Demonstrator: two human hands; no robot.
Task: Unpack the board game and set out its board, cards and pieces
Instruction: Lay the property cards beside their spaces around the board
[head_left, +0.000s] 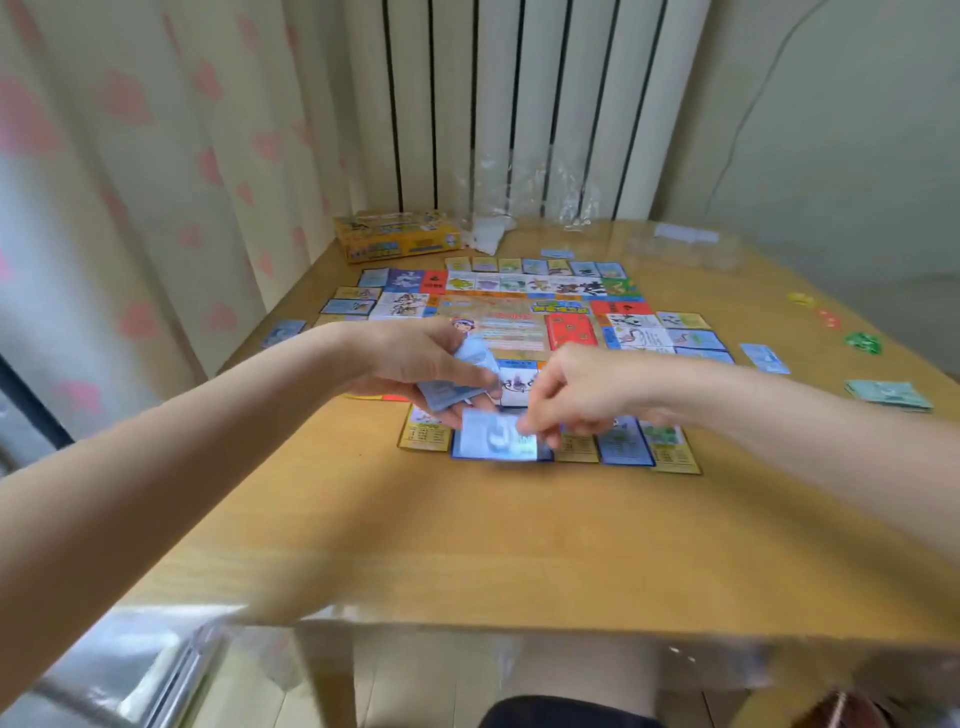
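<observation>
Blue card (493, 441) pinched under right hand (571, 387) (blurred).

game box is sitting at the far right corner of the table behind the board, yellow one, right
Not quite. In the head view the yellow game box sits at the far left corner of the table, behind the board, beside the curtain. The rest holds.

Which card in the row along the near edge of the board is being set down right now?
The blue card, second from the left in that row: the right hand pinches its right edge, while its neighbours lie untouched.
</observation>
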